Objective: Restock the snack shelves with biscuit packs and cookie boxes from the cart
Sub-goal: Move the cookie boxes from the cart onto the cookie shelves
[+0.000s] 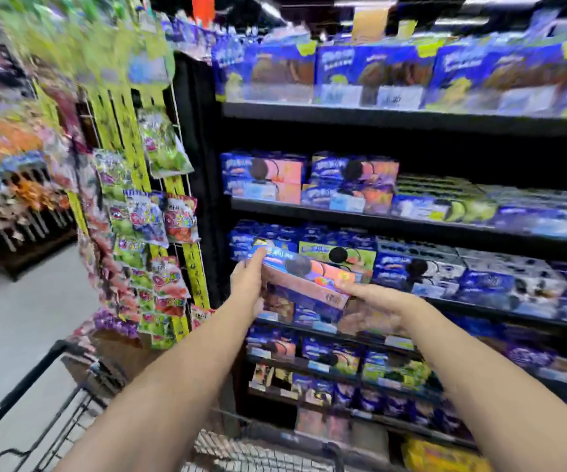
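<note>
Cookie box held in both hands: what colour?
The cookie box is blue at its left end, pink-orange elsewhere, with a dark cookie printed on top; head view.

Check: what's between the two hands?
A tilted cookie box. The left hand touches its left end and the right hand grips its right end, as the head view shows.
</note>
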Action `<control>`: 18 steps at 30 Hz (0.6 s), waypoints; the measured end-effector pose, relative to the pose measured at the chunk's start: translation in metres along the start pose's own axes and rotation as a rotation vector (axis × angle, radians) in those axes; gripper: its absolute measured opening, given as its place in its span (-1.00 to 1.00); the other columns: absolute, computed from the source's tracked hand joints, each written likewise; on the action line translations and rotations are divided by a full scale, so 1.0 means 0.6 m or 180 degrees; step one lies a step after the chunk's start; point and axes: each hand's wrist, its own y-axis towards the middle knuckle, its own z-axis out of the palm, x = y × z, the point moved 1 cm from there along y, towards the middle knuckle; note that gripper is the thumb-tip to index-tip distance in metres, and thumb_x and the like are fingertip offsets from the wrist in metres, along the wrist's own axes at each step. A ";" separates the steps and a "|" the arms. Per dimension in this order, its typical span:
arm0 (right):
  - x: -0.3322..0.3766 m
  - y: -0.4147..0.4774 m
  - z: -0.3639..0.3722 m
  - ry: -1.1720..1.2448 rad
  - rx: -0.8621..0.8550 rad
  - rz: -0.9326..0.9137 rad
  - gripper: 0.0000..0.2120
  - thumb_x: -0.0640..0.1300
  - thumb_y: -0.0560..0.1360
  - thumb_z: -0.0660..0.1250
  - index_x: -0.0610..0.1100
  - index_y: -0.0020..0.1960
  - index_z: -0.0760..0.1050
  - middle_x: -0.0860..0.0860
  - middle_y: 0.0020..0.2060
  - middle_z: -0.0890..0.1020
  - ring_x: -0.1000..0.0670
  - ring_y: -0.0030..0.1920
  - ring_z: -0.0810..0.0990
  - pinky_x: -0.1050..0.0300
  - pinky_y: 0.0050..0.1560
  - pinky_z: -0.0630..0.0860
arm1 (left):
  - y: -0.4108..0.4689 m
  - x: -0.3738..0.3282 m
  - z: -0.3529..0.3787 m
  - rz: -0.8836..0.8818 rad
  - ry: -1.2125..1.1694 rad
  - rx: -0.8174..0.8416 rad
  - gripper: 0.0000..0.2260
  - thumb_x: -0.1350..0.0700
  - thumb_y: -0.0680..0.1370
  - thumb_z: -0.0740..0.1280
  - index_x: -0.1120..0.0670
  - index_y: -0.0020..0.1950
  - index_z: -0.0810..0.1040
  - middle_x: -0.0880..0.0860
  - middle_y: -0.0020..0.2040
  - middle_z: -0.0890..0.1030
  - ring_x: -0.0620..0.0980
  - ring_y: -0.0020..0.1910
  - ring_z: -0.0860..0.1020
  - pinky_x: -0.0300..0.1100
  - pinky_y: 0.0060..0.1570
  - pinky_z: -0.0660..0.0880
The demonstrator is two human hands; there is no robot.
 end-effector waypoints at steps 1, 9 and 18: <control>0.014 -0.010 -0.007 -0.0034 -0.0145 -0.0166 -0.29 0.15 0.16 0.63 -0.12 0.22 0.57 -0.21 0.10 0.58 -0.19 0.07 0.55 -0.09 0.24 0.45 | 0.000 -0.007 0.015 0.0155 -0.0020 0.0058 -0.81 -0.03 0.53 0.44 0.03 -0.14 0.52 0.05 -0.31 0.53 -0.07 -0.47 0.47 -0.28 -0.46 0.40; 0.138 -0.102 -0.124 -0.0692 -0.0750 -0.1556 -0.27 -0.01 0.29 0.64 -0.06 0.38 0.43 -0.07 0.18 0.68 0.06 0.14 0.65 0.02 0.31 0.46 | 0.007 -0.116 0.120 0.1523 0.1464 0.1097 -0.80 -0.13 0.53 0.44 -0.19 0.14 0.60 -0.14 -0.05 0.71 -0.11 -0.10 0.63 -0.20 0.00 0.54; 0.264 -0.111 -0.223 -0.1703 -0.1699 -0.1995 0.16 0.21 0.16 0.65 0.12 0.60 0.11 0.12 0.31 0.54 0.12 0.20 0.60 0.11 0.26 0.53 | 0.059 -0.215 0.239 0.2091 0.2801 0.1331 -0.54 -0.08 0.45 0.55 0.00 0.27 0.50 -0.20 0.02 0.68 -0.22 0.04 0.64 -0.33 0.06 0.54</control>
